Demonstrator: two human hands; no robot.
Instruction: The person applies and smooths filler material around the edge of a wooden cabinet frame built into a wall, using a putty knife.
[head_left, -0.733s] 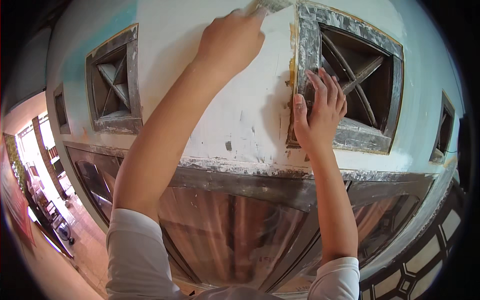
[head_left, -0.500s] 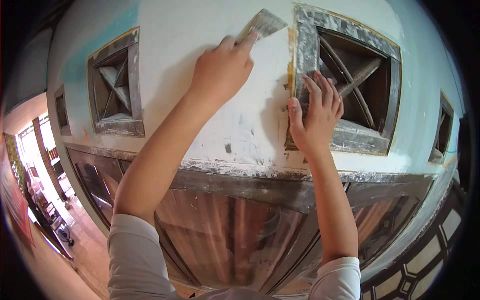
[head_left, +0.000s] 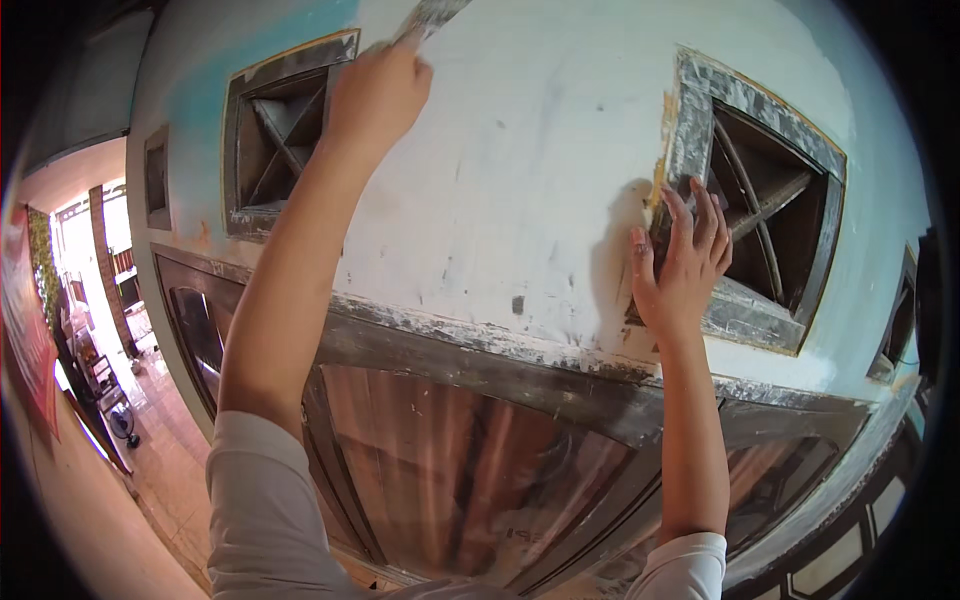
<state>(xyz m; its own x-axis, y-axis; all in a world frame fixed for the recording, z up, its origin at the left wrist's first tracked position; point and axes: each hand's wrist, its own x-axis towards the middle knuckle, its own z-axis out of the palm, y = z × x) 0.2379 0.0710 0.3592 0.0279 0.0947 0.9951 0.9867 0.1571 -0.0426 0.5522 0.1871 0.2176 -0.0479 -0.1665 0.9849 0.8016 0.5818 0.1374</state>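
Observation:
My left hand (head_left: 381,95) is raised high and closed around a putty knife (head_left: 436,14), whose blade tip runs off the top edge of the view. The blade lies against or close to the white wall (head_left: 500,170), which has patchy filler and small dark marks. Farther right, my right hand (head_left: 686,265) has its fingers spread, and it rests by the left side of a dark, scuffed wooden vent frame (head_left: 691,120). Crossed bars fill that opening. White dust coats some fingertips of the right hand.
A second crossed-bar vent (head_left: 285,140) is partly behind my left forearm. Below runs a paint-smeared wooden ledge (head_left: 470,350) above glazed panels (head_left: 450,450) with reddish curtains. At far left, a bright doorway opens onto a tiled floor (head_left: 165,450) with a fan (head_left: 123,422).
My left hand has carried the putty knife left and up along the wall. The view has shifted, so the vents sit farther right. My right hand stays at the frame.

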